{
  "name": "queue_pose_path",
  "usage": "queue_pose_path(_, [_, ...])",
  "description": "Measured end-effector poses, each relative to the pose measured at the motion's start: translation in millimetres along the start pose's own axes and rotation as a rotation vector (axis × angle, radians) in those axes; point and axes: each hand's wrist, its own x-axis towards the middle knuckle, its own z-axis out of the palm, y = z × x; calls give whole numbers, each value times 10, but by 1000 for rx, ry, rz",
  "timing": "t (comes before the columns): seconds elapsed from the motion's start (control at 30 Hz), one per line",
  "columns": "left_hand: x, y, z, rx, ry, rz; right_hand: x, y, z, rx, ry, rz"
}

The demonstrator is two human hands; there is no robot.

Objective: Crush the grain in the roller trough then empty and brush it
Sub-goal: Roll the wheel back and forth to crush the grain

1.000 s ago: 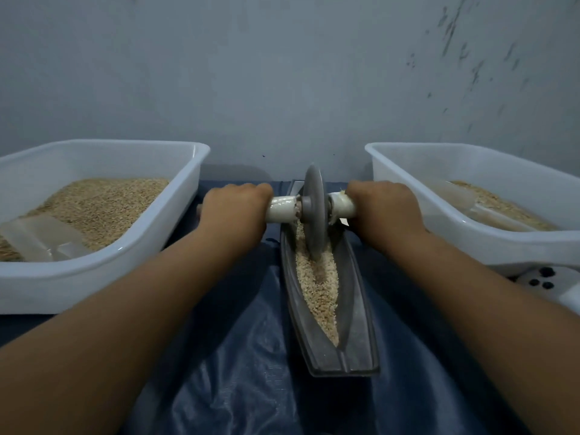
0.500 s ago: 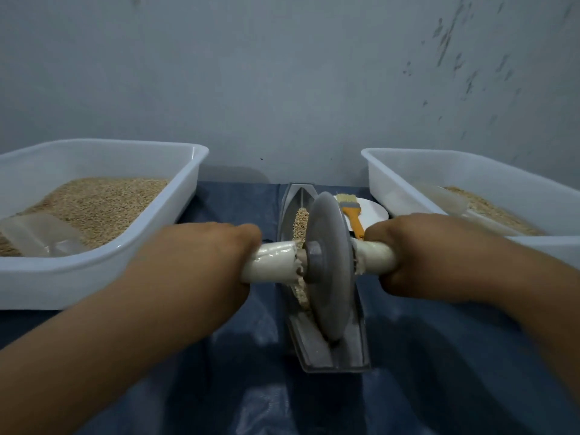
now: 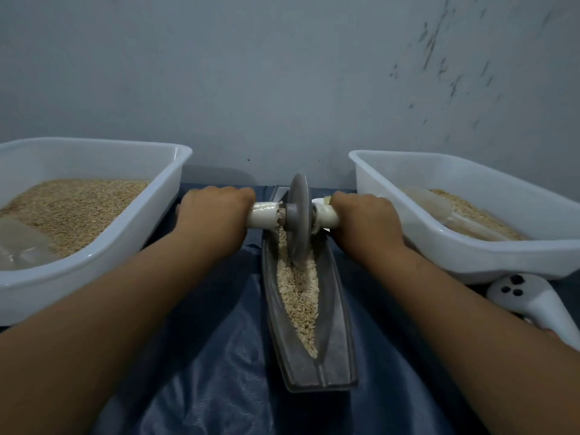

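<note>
**A:** Where are the hands and the roller?

**B:** Both arms reach forward from the bottom corners. The left hand (image 3: 216,215) has its fingers curled tight round the white handle (image 3: 262,215) on the left of a grey roller disc (image 3: 299,221). The right hand (image 3: 365,221) wraps the matching handle on the disc's right. The disc stands upright on its edge in the far part of the trough (image 3: 337,309), at 12 o'clock from the trough's middle.

**A:** And the trough itself?

**B:** It is a long, narrow, boat-shaped grey trough lying on a dark blue sheet (image 3: 219,387) that covers the surface. It runs from 12 to 6 o'clock, its squared near end towards the viewer. Pale grain (image 3: 298,296) fills the central groove from under the disc down to a point short of the near end. The bare grey rims show on both sides of the grain.

**A:** How much room is there to either side?

**B:** A white tub (image 3: 125,233) sits at 9 o'clock, its right rim just beside the left hand. Another white tub (image 3: 470,259) sits at 3 o'clock, and the right hand's knuckles are close against its near wall; I cannot tell if they touch. Both tubs hold tan grain and a clear scoop. Open blue sheet lies between each tub and the trough, widening towards 6 o'clock.

**A:** Anything else?

**B:** A white handheld controller (image 3: 533,306) lies at 4 o'clock, partly under the right tub's edge. A grey wall (image 3: 282,73) rises close behind everything.
</note>
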Motion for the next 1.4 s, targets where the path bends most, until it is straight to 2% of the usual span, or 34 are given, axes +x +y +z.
queue_pose_path(0.07, [-5, 11, -31, 6, -15, 7, -4, 21, -29, 38, -47, 12])
queue_pose_path(0.17, [-203, 42, -122, -8, -43, 26, -88, 36, -261, 108, -265, 6])
queue_pose_path(0.3, [-634, 73, -362, -7, -85, 37, -334, 13, -797, 136, -541, -92])
queue_pose_path(0.4, [-889, 34, -563, -13, -100, 35, -489, 14, -1202, 146, -650, -162])
queue_pose_path(0.5, [-939, 0, -638, 1, -119, 33, -513, 37, -1341, 167, -697, -179])
queue_pose_path(0.6, [-819, 41, -535, 8, -100, 38, -444, 33, -1121, 191, -695, -142])
queue_pose_path(0.67, [-662, 67, -383, 13, -93, 34, -340, 28, -816, 150, -569, -89])
queue_pose_path(0.8, [-253, 28, -124, -11, -74, -20, -113, -15, -239, 22, -147, -20])
queue_pose_path(0.9, [-52, 6, -33, -1, -22, -15, 8, 5, -37, -11, -22, -21])
queue_pose_path(1.03, [-84, 0, -32, 15, -25, 15, -7, 46, -90, 41, -97, -16])
queue_pose_path(1.2, [-419, 57, -217, -9, -39, 45, -244, 76, -545, 161, -451, -40])
queue_pose_path(1.4, [-879, 20, -573, -44, -150, 22, -504, 41, -1262, 124, -677, -162])
